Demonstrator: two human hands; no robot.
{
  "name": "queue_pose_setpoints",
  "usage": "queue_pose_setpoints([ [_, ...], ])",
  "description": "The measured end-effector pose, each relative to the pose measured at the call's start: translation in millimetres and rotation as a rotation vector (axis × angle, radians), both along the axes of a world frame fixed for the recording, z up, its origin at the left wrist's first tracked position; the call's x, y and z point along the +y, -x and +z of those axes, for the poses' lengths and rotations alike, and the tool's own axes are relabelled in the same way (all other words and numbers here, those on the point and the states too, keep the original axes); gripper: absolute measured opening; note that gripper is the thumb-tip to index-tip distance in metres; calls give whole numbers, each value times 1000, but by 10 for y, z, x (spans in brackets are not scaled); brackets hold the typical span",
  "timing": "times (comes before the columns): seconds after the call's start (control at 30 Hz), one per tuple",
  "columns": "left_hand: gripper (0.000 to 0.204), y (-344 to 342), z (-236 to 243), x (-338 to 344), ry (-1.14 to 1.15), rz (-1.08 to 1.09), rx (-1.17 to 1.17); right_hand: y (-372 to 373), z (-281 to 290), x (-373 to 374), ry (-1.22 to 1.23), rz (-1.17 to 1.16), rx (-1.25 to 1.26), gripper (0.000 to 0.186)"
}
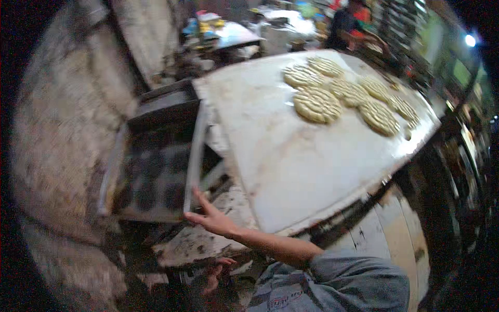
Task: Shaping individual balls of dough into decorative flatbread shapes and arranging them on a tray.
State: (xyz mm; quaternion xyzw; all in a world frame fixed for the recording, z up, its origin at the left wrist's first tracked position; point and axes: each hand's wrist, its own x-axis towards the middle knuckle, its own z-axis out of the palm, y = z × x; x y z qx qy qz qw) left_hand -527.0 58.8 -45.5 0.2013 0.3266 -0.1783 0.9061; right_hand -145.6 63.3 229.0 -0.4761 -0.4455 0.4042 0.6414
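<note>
At the left, a dark metal baking tray with a pale rim has dark round marks across its bottom. My right hand reaches across to its near right corner, thumb and fingers spread, the fingertips touching the rim. Lower down, close to my body, my left hand hangs in shadow with fingers apart and nothing visible in them. On the far right part of the white tabletop lie several flat, pale yellow dough rounds with ridged, grooved tops, away from both hands.
Another dark tray sits behind the first one. A rough stained wall rises along the left. Beyond the table's far right corner is a person in dark clothing. Cluttered worktops stand at the back.
</note>
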Motion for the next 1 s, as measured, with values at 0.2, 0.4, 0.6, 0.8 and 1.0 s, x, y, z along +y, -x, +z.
queue_pose_setpoints([
  [0.2,22,-3833,1845,-771,-917,-504,-431,-2101,-1110,-1294,219,-620,-342,27],
  [0.4,13,-5315,1139,-1543,-1394,-257,-560,-4056,-1783,-3609,524,-1246,-400,26],
  [0.6,19,-7473,211,-1174,-1838,-11,-299,-4835,-1875,-4949,83,-1256,-185,20],
  [0.8,37,-9771,515,-256,-1364,208,-87,-4717,-1854,-5101,421,-1309,-447,20],
  [1.0,30,-9643,850,-398,-1979,-271,-399,-4126,-1641,-5024,336,-1156,-112,19],
])
